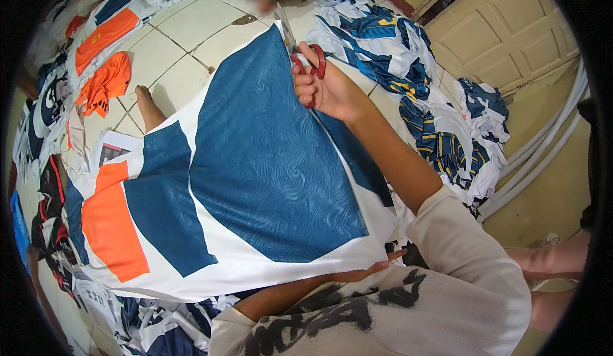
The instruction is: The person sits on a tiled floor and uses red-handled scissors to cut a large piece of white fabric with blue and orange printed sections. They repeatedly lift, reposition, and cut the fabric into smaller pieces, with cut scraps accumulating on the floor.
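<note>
Cloth [274, 145]: one white sheet with large blue panels and an orange panel [115, 222] toward its left end; spread across the middle, the reference for all places below.

Scissors [318, 62]: red handles; at the cloth's upper tip, in the grip of the right hand [322, 88], fingers curled through the loops.

Left hand [382, 266]: at the cloth's lower right edge, partly hidden; cannot tell whether open or closed.

Around the cloth: bare foot [149, 108], just beyond its upper left edge; papers [118, 144], white and dark, beside its left edge; two orange pieces [105, 84], upper left; black-and-red garments [51, 212], left; navy-and-white scraps [169, 337], below; blue-and-white heap [377, 30], upper right; yellow-striped navy pieces [440, 142], right.

In the way: right forearm [389, 142], crossing the cloth's right side; shirt [383, 311], off-white with black marks, below the cloth.

Surface: floor [185, 27] of pale square tiles with dark joints, above the cloth.

Room: panelled cream door [511, 30], far upper right of the cloth; white pipes [543, 148] and yellowish wall [552, 193], right.
</note>
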